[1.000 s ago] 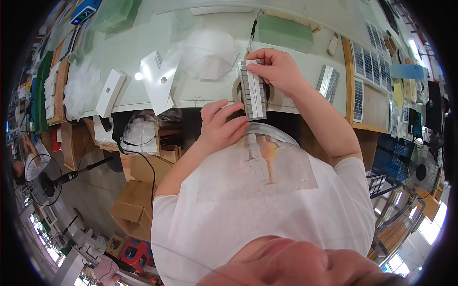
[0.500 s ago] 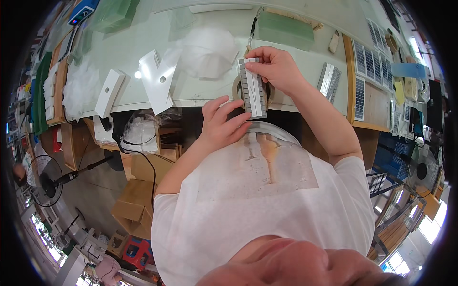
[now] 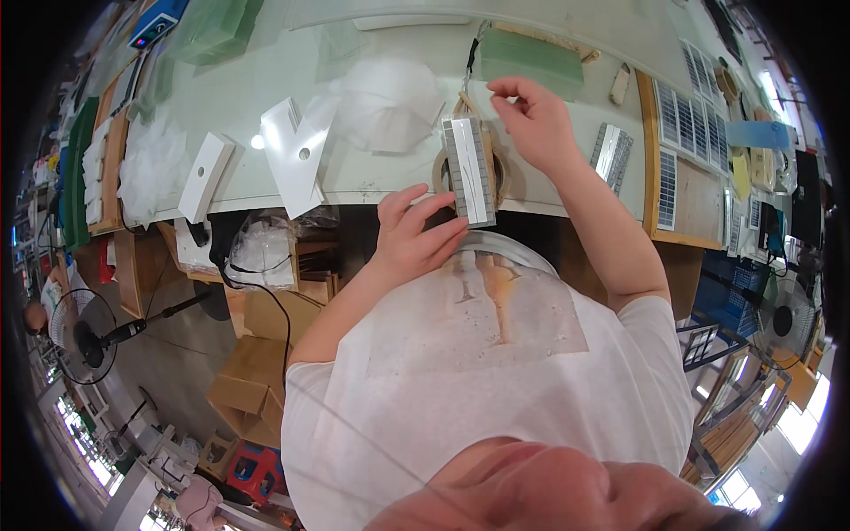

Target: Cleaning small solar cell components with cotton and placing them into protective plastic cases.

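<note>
A narrow grey strip [image 3: 485,190] with small segments along its edges and a white band with thin dark lines down its middle lies over a tape roll [image 3: 503,177] at the table's near edge. At its lower left corner, my left hand [image 3: 414,232] pinches the strip between thumb and index finger, the other fingers spread. My right hand [image 3: 540,128] hovers beyond the strip's right side, not touching it. Its fingers are loosely curled, with a small gap between thumb and index finger and nothing visible in them. A similar grey strip [image 3: 611,157] lies farther right.
White plates with holes [image 3: 297,155], a white block [image 3: 205,177] and crumpled white sheeting [image 3: 390,102] are on the left half of the table. Green glass-like sheets [image 3: 531,62] lie at the back. Solar panels [image 3: 668,190] stand at right; a cardboard box [image 3: 243,389] is below left.
My right hand has let go of the strip's far end and moved right, away from it. My left hand stays at the near corner.
</note>
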The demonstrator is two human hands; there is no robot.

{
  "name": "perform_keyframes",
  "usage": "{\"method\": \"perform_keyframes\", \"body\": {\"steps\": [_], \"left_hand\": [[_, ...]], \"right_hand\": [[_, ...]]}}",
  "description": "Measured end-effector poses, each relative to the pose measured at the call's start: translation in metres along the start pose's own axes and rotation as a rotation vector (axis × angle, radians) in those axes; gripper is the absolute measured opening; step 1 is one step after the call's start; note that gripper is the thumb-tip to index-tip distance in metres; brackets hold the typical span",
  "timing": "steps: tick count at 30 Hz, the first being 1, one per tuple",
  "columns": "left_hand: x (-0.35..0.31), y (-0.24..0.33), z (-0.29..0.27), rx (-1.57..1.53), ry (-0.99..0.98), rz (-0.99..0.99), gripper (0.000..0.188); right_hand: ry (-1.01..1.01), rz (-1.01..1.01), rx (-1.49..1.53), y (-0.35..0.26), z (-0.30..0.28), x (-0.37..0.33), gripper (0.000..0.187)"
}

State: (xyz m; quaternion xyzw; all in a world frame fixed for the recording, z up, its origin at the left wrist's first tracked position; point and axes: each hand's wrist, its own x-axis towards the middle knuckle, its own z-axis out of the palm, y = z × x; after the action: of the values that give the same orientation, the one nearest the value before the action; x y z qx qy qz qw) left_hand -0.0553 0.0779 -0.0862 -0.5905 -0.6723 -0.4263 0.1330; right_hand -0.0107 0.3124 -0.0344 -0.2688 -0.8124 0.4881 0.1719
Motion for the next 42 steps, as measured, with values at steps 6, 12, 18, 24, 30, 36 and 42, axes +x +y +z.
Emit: {"method": "perform_keyframes", "body": {"steps": [6, 12, 18, 24, 30, 36, 42], "left_hand": [[0.002, 0.001, -0.002, -0.003, -0.002, 0.004, 0.03], [0.003, 0.001, -0.002, -0.003, -0.008, 0.002, 0.03], [0.002, 0.002, -0.002, -0.005, -0.021, -0.01, 0.028], [0.002, 0.002, -0.002, -0.013, -0.016, -0.009, 0.028], [0.002, 0.002, -0.002, -0.014, -0.015, -0.006, 0.029], [0.002, 0.001, -0.003, -0.013, -0.016, 0.012, 0.03], [0.002, 0.001, -0.003, -0.011, -0.021, 0.012, 0.031]], "right_hand": [[-0.085, -0.278, -0.11, 0.022, -0.005, -0.003, 0.019], [-0.139, -0.249, -0.198, 0.015, 0.002, -0.009, 0.021], [-0.146, -0.253, -0.2, 0.016, 0.004, -0.009, 0.02], [-0.146, -0.244, -0.198, 0.016, 0.005, -0.01, 0.02], [-0.14, -0.257, -0.243, 0.013, 0.004, -0.012, 0.02], [-0.13, -0.264, -0.278, 0.014, 0.004, -0.013, 0.018], [-0.127, -0.28, -0.277, 0.016, 0.004, -0.012, 0.019]]}}
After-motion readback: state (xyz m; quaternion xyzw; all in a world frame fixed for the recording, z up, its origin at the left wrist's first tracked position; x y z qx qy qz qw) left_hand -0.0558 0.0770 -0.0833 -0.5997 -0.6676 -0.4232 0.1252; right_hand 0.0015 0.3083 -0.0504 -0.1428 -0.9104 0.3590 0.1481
